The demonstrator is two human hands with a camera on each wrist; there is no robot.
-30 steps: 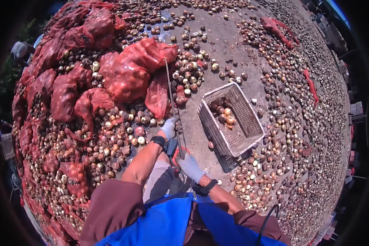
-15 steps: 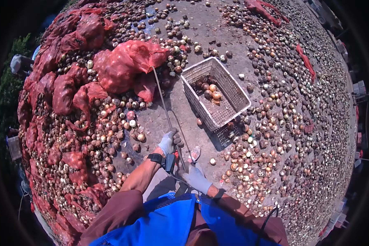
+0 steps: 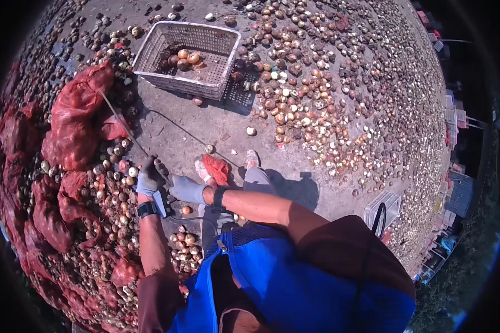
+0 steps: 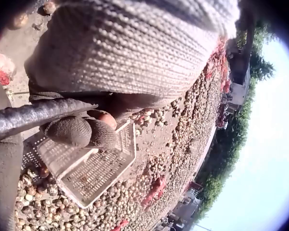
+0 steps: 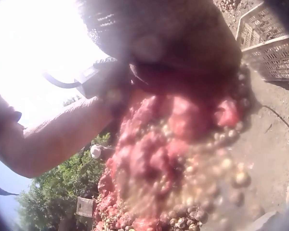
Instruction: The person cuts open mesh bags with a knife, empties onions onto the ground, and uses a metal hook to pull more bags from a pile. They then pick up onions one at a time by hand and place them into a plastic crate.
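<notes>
In the head view, a long metal rod (image 3: 116, 115) runs from my hands to the neck of a full red mesh sack (image 3: 75, 130), its far tip overlapping the netting. My gloved left hand (image 3: 151, 177) grips the rod with curled fingers. Ridges show on the rod (image 4: 29, 115) in the left wrist view, where the grey-coated fingertips (image 4: 70, 131) wrap round it. Just to the right, close to the rod's near end, my gloved right hand (image 3: 188, 190) holds it too. Glare and the glove (image 5: 168, 38) hide that grip in the right wrist view.
A pale plastic crate (image 3: 189, 77) with several onions inside stands ahead on the concrete. Loose onions (image 3: 311, 105) spread widely to the right. More red sacks (image 3: 50, 216) and onions lie left. A red net scrap (image 3: 216, 169) is at my feet; another crate (image 3: 383, 211) stands right.
My head view has turned, so the crate and sack now appear farther left. Both hands have shifted left in the picture, still on the rod. The rod's tip stays at the sack's neck.
</notes>
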